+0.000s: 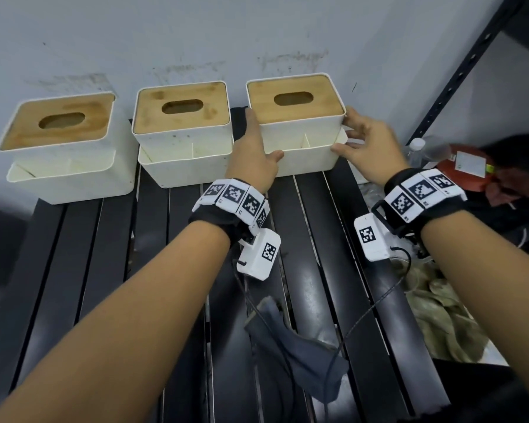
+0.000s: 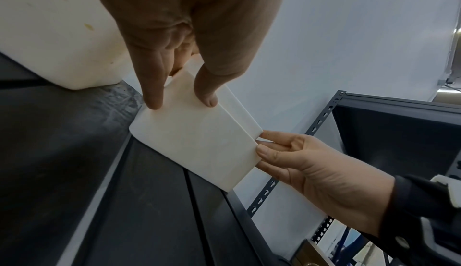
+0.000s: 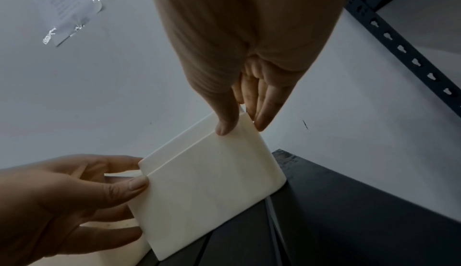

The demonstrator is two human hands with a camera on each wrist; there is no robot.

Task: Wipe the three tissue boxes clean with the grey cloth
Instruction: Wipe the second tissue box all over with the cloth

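Observation:
Three white tissue boxes with wooden slotted lids stand in a row against the wall on a black slatted table [image 1: 89, 254]: the left box [image 1: 61, 154], the middle box [image 1: 180, 138] and the right box [image 1: 300, 129]. My left hand [image 1: 258, 138] grips the right box's left side, thumb on its front. On the box's right side my right hand [image 1: 358, 135] holds it the same way. The wrist views show the box [image 2: 199, 142] [image 3: 212, 187] pinched at both ends. The grey cloth [image 1: 287, 340] lies crumpled on the table near me, with no hand on it.
A clear water bottle [image 1: 417, 151], a red packet [image 1: 468, 166] and a beige crumpled fabric [image 1: 440, 303] lie to the right of the table. A black perforated shelf upright [image 1: 458, 77] rises at the right. Wrist-camera cables trail over the cloth.

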